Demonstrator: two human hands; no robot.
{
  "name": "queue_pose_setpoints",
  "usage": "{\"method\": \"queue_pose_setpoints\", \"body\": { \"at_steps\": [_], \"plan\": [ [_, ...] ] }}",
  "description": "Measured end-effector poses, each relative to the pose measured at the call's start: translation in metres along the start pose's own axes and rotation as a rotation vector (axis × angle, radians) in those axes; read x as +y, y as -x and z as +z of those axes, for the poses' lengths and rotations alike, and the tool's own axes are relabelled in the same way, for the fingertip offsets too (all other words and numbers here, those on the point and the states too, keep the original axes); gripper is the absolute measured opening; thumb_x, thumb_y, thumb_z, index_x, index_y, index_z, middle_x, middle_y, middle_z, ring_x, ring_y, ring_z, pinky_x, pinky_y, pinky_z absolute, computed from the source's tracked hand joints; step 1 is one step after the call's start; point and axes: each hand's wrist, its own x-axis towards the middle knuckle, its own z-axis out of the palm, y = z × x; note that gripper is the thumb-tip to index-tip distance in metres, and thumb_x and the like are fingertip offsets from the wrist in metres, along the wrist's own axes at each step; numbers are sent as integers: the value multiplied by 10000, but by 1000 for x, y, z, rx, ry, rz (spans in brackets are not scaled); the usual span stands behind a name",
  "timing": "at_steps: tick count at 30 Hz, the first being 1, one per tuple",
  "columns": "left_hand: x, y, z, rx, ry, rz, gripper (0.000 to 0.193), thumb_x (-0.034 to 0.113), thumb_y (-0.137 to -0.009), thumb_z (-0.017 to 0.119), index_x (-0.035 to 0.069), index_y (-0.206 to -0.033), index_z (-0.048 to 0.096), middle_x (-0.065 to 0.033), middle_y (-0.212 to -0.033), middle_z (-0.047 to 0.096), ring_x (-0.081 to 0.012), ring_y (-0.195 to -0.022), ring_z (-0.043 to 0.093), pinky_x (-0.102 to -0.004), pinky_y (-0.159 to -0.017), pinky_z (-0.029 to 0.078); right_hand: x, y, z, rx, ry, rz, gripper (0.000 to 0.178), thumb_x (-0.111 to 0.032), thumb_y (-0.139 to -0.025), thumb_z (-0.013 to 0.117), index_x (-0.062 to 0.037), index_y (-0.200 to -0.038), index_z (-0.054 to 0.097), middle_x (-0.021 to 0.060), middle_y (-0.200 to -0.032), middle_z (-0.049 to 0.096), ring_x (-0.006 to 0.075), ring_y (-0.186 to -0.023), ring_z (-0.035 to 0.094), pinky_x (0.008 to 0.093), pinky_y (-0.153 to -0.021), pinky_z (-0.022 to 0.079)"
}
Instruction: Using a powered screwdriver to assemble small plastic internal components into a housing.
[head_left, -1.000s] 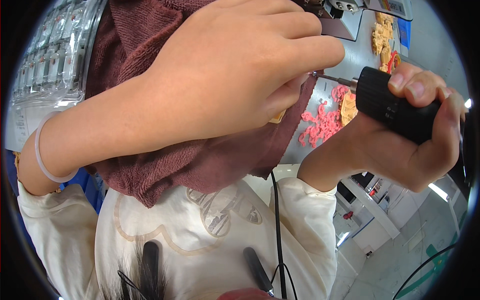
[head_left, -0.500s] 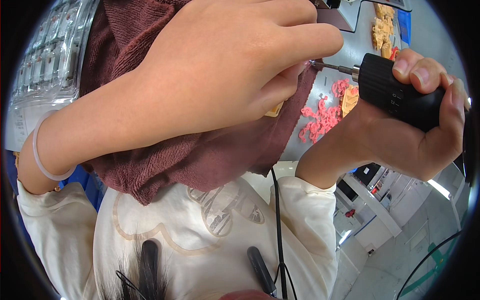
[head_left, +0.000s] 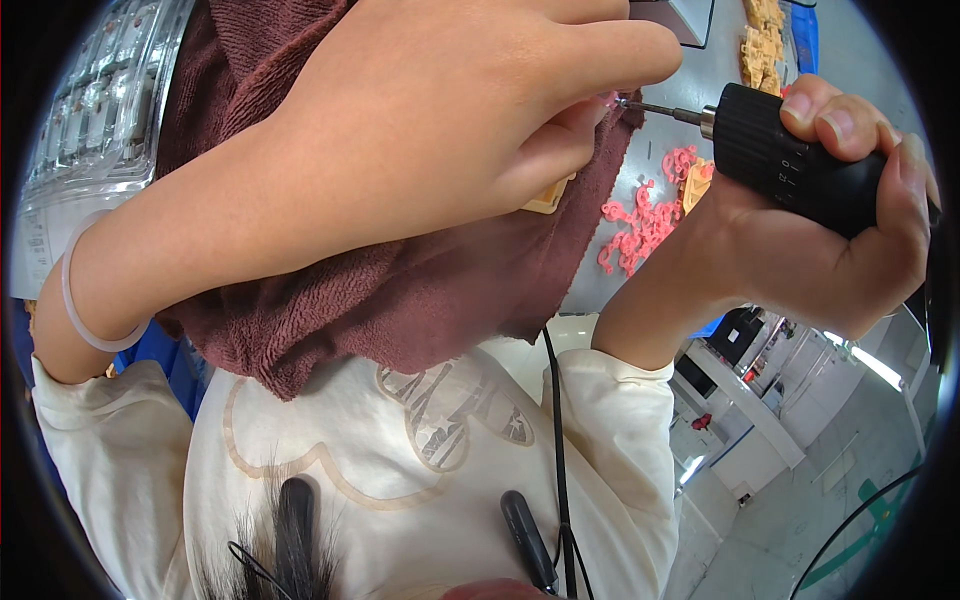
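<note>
My right hand [head_left: 850, 180] is wrapped round a black electric screwdriver [head_left: 775, 145], which lies nearly level and points left. Its thin bit reaches to the fingertips of my left hand [head_left: 500, 110], where something small and shiny, with a bit of pink, shows at the tip. My left hand is closed, thumb and fingers pressed together; what they grip is mostly hidden. Below it the edge of a yellow plastic part [head_left: 549, 197] peeks out, resting on a brown towel [head_left: 430, 300]. Whether my fingers hold that part I cannot tell.
Pink plastic pieces [head_left: 645, 235] lie heaped on the grey table right of the towel, beside another yellow part [head_left: 695, 185]. More yellow parts [head_left: 762, 50] line the far right, near a blue bin [head_left: 805, 40]. Clear blister trays [head_left: 105, 110] stand at left. A black cable [head_left: 558, 430] hangs in front.
Both hands and the screwdriver have shifted slightly up in the picture, and slightly more of the yellow part shows under my left hand. Both grips look the same.
</note>
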Motion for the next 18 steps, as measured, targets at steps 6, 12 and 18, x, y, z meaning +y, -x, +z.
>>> {"method": "queue_pose_setpoints", "body": {
  "at_steps": [6, 12, 18],
  "plan": [
    [22, -18, -41, -514, 97, -520, 287, 126, -747, 673, 74, -1012, 574, -95, -956, 578, -282, -937, 597, -375, -778, 462, -3, 9, -4, -1, -2, -1, 193, -182, -767, 515, 4, -761, 565, 156, -616, 544, 251, -535, 532, 378, -574, 482],
    [21, -15, -41, -563, 82, -536, 270, 110, -756, 666, 63, -1006, 575, -96, -924, 569, -284, -884, 589, -378, -757, 458, -2, 12, -5, -39, -17, 17, 186, -175, -776, 507, 4, -775, 560, 162, -617, 542, 257, -539, 536, 385, -575, 486],
    [21, -12, -36, -509, 99, -508, 281, 107, -757, 663, 59, -1018, 572, -98, -917, 564, -284, -872, 586, -384, -747, 455, -1, 13, -2, -74, -43, 31, 180, -167, -785, 498, 3, -790, 555, 168, -617, 541, 263, -542, 539, 391, -577, 490]
  ]
}}
